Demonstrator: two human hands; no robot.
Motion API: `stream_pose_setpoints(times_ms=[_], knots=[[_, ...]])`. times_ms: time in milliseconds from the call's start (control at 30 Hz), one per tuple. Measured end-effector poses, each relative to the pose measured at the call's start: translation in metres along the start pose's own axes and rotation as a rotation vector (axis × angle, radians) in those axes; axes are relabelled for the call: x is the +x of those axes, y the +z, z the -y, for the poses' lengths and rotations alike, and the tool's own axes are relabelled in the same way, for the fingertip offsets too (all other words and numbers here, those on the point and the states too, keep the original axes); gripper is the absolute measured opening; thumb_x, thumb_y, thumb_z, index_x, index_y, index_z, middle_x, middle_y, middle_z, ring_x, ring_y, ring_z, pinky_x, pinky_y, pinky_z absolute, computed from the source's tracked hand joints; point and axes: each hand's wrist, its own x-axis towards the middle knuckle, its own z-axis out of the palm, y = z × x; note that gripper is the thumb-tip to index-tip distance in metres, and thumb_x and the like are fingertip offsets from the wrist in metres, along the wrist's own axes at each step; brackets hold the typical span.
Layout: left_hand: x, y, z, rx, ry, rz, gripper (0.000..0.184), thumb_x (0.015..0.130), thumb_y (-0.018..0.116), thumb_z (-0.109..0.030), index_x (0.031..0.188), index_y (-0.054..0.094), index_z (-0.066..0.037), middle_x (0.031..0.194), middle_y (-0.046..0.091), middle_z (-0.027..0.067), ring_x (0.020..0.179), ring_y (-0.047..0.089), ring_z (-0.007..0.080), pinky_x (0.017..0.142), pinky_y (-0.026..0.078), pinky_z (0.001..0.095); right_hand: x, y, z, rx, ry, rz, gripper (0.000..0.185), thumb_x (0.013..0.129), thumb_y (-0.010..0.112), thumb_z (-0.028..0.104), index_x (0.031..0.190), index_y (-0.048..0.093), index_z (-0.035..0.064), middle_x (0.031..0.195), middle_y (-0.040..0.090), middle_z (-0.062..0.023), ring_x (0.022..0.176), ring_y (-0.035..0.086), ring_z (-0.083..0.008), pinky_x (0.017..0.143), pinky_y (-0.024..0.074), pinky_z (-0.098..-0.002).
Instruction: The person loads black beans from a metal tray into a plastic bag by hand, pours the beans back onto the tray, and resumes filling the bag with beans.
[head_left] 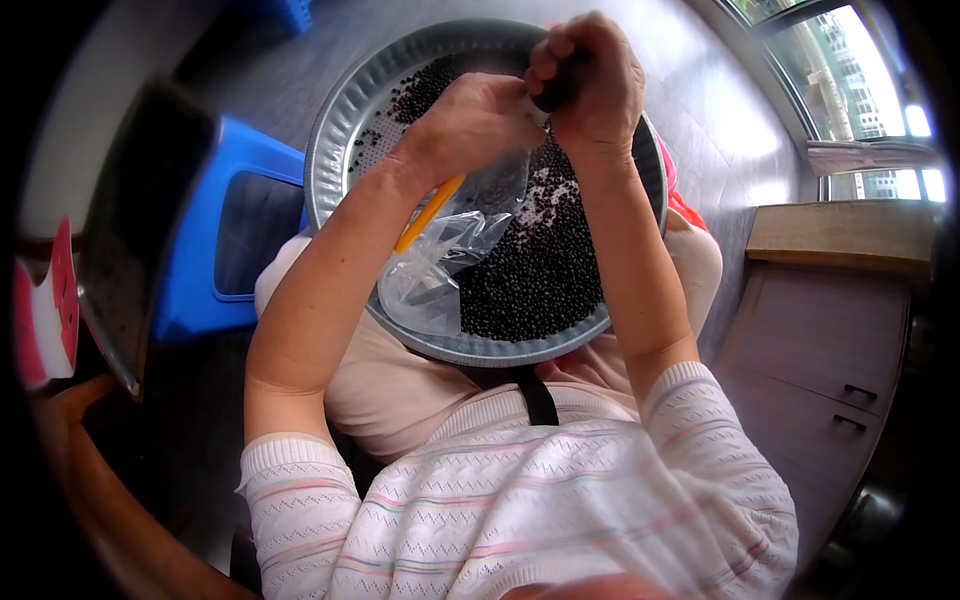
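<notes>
Toward twelve o'clock, over a lap-held tray (482,352) of black beads (530,290), the right hand (600,85) curls round a dark lump (558,90); the left hand's (475,122) fingers bunch beside it, hold unclear; blue stool (185,255) at nine, cabinet (815,345) at four; grey floor (705,90).

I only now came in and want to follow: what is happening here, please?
A seated person has a wide round tray on the lap, with many small black balls spread in it. The right hand is curled around something dark, and the left hand is close beside it; its grip is unclear. A clear plastic bag and a yellow strip-like item are by the left forearm.
</notes>
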Motion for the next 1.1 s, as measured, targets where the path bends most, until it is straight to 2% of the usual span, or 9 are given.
stream_pose_setpoints(times_ms=[433, 567, 633, 700, 733, 767, 833, 967, 1100], knots=[[0.001, -0.005, 0.006, 0.089, -0.027, -0.014, 0.030, 0.074, 0.066, -0.008, 0.103, 0.061, -0.002, 0.091, 0.060, -0.0015, 0.083, 0.054, 0.0048, 0.078, 0.044, 0.0214, -0.011, -0.047, 0.010, 0.041, -0.009, 0.095, 0.020, 0.091, 0.051, 0.021, 0.080, 0.053, 0.0039, 0.065, 0.049, -0.0050, 0.057, 0.056, -0.0195, 0.042, 0.0446, -0.0299], [-0.003, -0.007, -0.002, 0.197, -0.018, -0.027, 0.038, 0.074, 0.068, -0.011, 0.109, 0.058, -0.001, 0.092, 0.059, 0.0003, 0.084, 0.054, 0.0070, 0.078, 0.045, 0.0228, -0.045, -0.089, 0.005, -0.362, 0.231, 0.045, 0.021, 0.091, 0.052, 0.023, 0.085, 0.057, 0.0034, 0.077, 0.058, -0.0069, 0.068, 0.060, -0.0171, 0.052, 0.0495, -0.0267], [-0.004, -0.007, -0.005, 0.333, 0.015, -0.077, 0.040, 0.072, 0.067, -0.014, 0.109, 0.057, 0.000, 0.090, 0.060, 0.0022, 0.080, 0.055, 0.0086, 0.075, 0.045, 0.0231, -0.067, -0.113, -0.008, -0.724, 0.423, 0.193, 0.017, 0.090, 0.055, 0.020, 0.093, 0.063, 0.0044, 0.095, 0.062, -0.0072, 0.090, 0.061, -0.0186, 0.067, 0.0513, -0.0317], [-0.005, -0.005, -0.002, 0.529, 0.085, -0.170, 0.040, 0.069, 0.066, -0.020, 0.103, 0.059, 0.002, 0.083, 0.062, 0.0043, 0.072, 0.056, 0.0104, 0.068, 0.044, 0.0228, -0.086, -0.146, -0.028, -0.889, 0.235, 0.429, 0.016, 0.086, 0.060, 0.013, 0.096, 0.064, 0.0026, 0.105, 0.061, -0.0091, 0.101, 0.057, -0.0161, 0.076, 0.0497, -0.0300], [-0.006, -0.005, -0.006, 0.545, 0.026, -0.133, 0.054, 0.066, 0.068, -0.024, 0.112, 0.056, 0.001, 0.086, 0.063, 0.0071, 0.073, 0.058, 0.0136, 0.071, 0.045, 0.0246, -0.093, -0.146, -0.026, -1.023, 0.183, 0.480, 0.013, 0.084, 0.061, 0.010, 0.094, 0.065, 0.0030, 0.106, 0.061, -0.0096, 0.106, 0.054, -0.0158, 0.080, 0.0478, -0.0288], [-0.007, -0.003, -0.005, 0.549, 0.015, -0.148, 0.055, 0.066, 0.067, -0.023, 0.114, 0.056, 0.001, 0.086, 0.063, 0.0071, 0.073, 0.058, 0.0136, 0.071, 0.045, 0.0253, -0.102, -0.141, -0.024, -0.966, 0.316, 0.383, 0.014, 0.079, 0.064, 0.012, 0.091, 0.065, 0.0049, 0.107, 0.061, -0.0106, 0.101, 0.058, -0.0200, 0.087, 0.0452, -0.0295], [-0.010, 0.004, -0.006, 0.553, -0.006, -0.175, 0.057, 0.066, 0.066, -0.023, 0.116, 0.055, 0.000, 0.086, 0.063, 0.0071, 0.074, 0.058, 0.0137, 0.072, 0.046, 0.0269, -0.115, -0.147, -0.030, -1.016, 0.202, 0.402, 0.015, 0.079, 0.063, 0.014, 0.090, 0.065, 0.0037, 0.097, 0.064, -0.0131, 0.091, 0.062, -0.0225, 0.080, 0.0484, -0.0305], [-0.022, 0.009, -0.024, 0.945, -0.082, -0.226, 0.058, 0.065, 0.066, -0.024, 0.115, 0.055, 0.002, 0.088, 0.062, 0.0118, 0.076, 0.060, 0.0201, 0.072, 0.046, 0.0311, -0.129, -0.149, -0.032, -1.198, 0.290, 0.273, 0.016, 0.080, 0.061, 0.017, 0.086, 0.064, 0.0022, 0.077, 0.064, -0.0155, 0.072, 0.064, -0.0268, 0.066, 0.0501, -0.0337], [-0.035, 0.010, -0.025, 1.147, -0.167, -0.241, 0.032, 0.068, 0.065, -0.027, 0.087, 0.066, -0.002, 0.070, 0.063, 0.0146, 0.066, 0.061, 0.0296, 0.067, 0.047, 0.0340, -0.133, -0.152, -0.036, -1.230, 0.219, 0.220, 0.017, 0.080, 0.061, 0.018, 0.084, 0.064, 0.0018, 0.071, 0.063, -0.0153, 0.066, 0.064, -0.0274, 0.062, 0.0498, -0.0351]])
